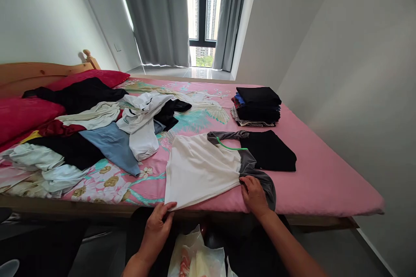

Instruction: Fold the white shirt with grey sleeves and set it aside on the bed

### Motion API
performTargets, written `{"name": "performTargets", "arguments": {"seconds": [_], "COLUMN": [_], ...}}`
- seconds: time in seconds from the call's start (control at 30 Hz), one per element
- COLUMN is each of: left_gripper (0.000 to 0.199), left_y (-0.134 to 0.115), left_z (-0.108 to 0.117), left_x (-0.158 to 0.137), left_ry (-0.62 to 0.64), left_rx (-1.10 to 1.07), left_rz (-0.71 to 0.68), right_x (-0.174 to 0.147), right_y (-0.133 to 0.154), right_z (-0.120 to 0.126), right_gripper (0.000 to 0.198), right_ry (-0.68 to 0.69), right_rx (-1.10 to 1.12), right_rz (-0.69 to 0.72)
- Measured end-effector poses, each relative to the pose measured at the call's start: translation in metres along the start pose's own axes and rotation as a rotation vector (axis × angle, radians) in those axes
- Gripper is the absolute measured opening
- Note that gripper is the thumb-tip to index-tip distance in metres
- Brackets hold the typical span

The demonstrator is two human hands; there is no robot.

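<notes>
A white shirt with grey sleeves and green neck trim lies spread on the bed's near edge, its hem to the left and its collar to the right. My left hand pinches the near corner of the hem. Farther right, my right hand grips the near side seam where the white body meets the grey sleeve. One grey sleeve drapes beside that hand toward the bed's edge. Just beyond the collar lies a folded black garment, partly overlapped by the far sleeve.
A stack of folded clothes stands at the back right of the bed. Loose clothes are heaped on the left beside red pillows. Below the bed's edge, a translucent plastic bag sits between my arms.
</notes>
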State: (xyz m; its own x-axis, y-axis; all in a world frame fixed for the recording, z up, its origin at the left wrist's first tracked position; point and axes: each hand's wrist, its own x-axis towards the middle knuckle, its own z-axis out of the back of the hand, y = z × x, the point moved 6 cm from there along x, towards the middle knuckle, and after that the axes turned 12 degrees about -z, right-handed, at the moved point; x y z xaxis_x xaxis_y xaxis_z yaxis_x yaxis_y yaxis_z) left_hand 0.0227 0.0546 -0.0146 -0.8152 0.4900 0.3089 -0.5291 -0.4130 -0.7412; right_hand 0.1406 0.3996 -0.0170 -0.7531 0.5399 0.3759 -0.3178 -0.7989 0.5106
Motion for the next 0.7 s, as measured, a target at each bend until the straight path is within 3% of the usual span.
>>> {"name": "performTargets", "arguments": {"seconds": [0.13,0.37,0.5,0.57,0.7], "left_gripper": [0.026,0.027,0.026,0.024,0.020], "left_y": [-0.007,-0.008,-0.018,-0.029,-0.056], "left_z": [0.007,0.017,0.034,0.048,0.085], "left_x": [0.002,0.002,0.009,0.015,0.029], "left_ry": [-0.017,-0.018,-0.045,-0.088,-0.157], "left_rx": [0.111,0.287,0.360,0.376,0.387], "left_rz": [-0.058,-0.116,-0.178,-0.225,-0.311], "right_x": [0.005,-0.009,-0.007,-0.003,0.006], "right_y": [-0.005,0.003,0.011,0.017,0.038], "right_z": [-0.001,0.022,0.035,0.044,0.072], "right_gripper": [0.015,0.013,0.016,0.017,0.017], "right_ry": [0.026,-0.017,-0.086,-0.044,0.184], "right_rx": [-0.002,0.085,0.129,0.161,0.142], "right_rz": [0.029,0.096,0.001,-0.056,-0.046]}}
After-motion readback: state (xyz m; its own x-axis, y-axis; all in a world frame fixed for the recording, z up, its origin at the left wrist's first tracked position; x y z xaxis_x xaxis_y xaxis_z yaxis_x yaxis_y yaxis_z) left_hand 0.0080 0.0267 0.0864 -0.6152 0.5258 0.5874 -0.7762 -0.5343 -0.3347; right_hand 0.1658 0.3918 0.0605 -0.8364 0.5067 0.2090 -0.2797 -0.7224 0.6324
